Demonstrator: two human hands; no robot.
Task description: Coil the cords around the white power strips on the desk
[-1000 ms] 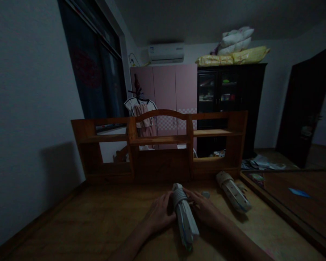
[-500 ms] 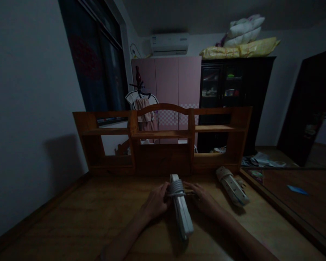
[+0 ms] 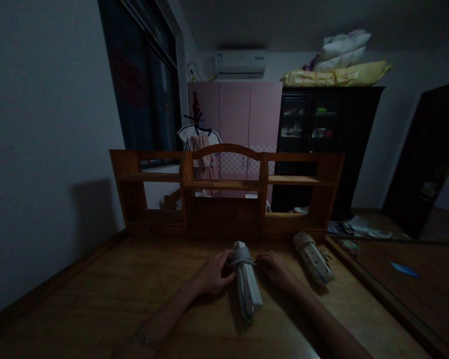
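A white power strip [image 3: 249,289] is in front of me, its far end pointing away. Several turns of grey cord [image 3: 241,256] are wound around its far part. My left hand [image 3: 214,274] grips the strip from the left, thumb and fingers at the wound cord. On the other side, my right hand [image 3: 275,269] has its fingers closed at the cord's right edge, seemingly pinching a short stretch of it; the fingertips are dim. Further right lies a second power strip [image 3: 314,262] with its own cord wrapped around its far end, touched by neither hand.
A wooden shelf unit [image 3: 224,185] stands along the back of the wooden tabletop [image 3: 97,299]. A raised wooden edge [image 3: 366,286] borders the right side, and a wall [image 3: 52,149] rises on the left. Beyond are wardrobes and a blue packet [image 3: 403,269].
The near end of the power strip has swung slightly left and it has rolled a little. My right fingers have curled in closer to the cord. The camera view has shifted slightly.
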